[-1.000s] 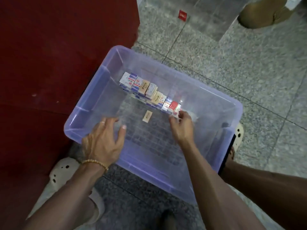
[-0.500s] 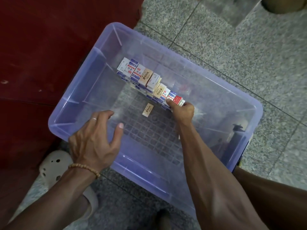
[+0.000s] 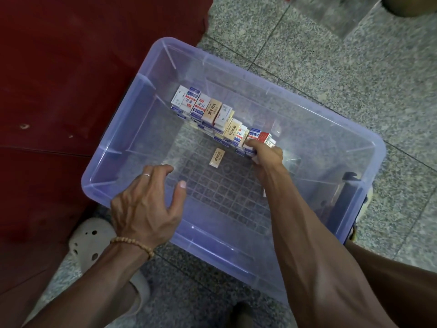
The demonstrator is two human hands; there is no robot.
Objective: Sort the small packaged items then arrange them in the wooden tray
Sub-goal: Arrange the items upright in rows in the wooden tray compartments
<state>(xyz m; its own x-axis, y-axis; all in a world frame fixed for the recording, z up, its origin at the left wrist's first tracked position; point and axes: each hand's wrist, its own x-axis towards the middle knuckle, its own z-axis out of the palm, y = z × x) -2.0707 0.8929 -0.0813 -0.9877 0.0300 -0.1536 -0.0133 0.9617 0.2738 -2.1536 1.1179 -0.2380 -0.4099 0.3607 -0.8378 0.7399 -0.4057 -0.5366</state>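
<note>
- We see the small printed cardboard packets (image 3: 221, 117) stacked in a slanting row, at least two layers deep, on the floor of a clear violet plastic storage bin (image 3: 369, 150), running from far left to near right.
- Our right hand (image 3: 266, 155) is at the near-right end of that row, fingers curled against the last red-and-white packet (image 3: 264, 138). It seems to be pinching or pressing the end packets, but we cannot tell exactly which ones it has hold of.
- Our left hand (image 3: 146, 204) hovers with fingers loosely spread over the bin's near-left rim, holding nothing.
- One loose tan packet (image 3: 216, 157) lies flat on the ribbed bin floor, apart from the row and just in front of it.
- No wooden tray shows in this view, so we judge the sorting is happening in the bin.
- Risk: pushing the row from one end only could buckle it, and the upper layer could slide off the lower, since nothing braces the far-left end.
- Risk: pulling out an end packet may drag its neighbours and mix the kinds.
- Risk: the loose tan packet could be left behind or knocked aside by a forearm.
- Risk: the bin sits on smooth speckled stone floor tiles (image 3: 354, 74); a firm shove could slide it.
</note>
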